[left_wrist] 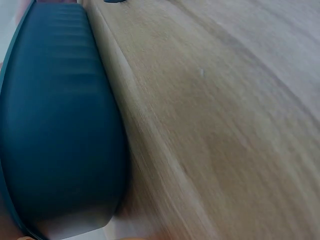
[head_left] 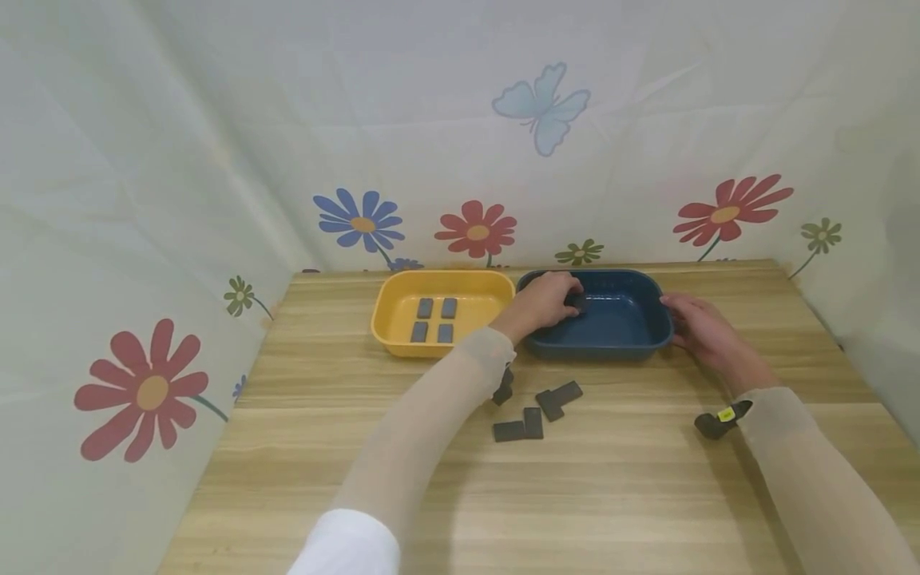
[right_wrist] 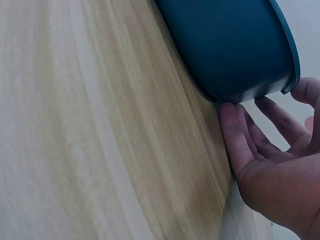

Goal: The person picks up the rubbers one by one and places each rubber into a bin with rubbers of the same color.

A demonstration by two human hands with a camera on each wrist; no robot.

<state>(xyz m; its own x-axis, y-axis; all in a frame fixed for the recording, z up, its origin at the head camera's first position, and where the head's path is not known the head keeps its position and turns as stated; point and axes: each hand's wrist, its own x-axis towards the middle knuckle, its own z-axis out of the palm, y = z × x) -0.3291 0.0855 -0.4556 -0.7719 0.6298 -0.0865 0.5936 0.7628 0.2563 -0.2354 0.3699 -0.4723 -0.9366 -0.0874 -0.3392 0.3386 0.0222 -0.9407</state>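
My left hand (head_left: 546, 299) reaches over the left end of the blue tray (head_left: 596, 351), its thumb and fingers pinching a small dark tile (head_left: 577, 302) that they mostly cover. At the tray's other end, my right hand (head_left: 700, 331) holds the outer wall. The right wrist view shows its thumb at the rim and the other fingertips (right_wrist: 230, 107) against the tray's end, low near the table. In the left wrist view only the tray's outer side (left_wrist: 60, 115) shows clearly; the tile is hidden there.
Touching the blue tray on its left is a yellow tray (head_left: 384, 319) with several grey tiles (head_left: 446, 333) in two rows. Several dark rectangular tiles (head_left: 533, 423) lie on the wooden table (head_left: 611, 495) in front. A flower-printed curtain (head_left: 611, 184) stands behind the trays.
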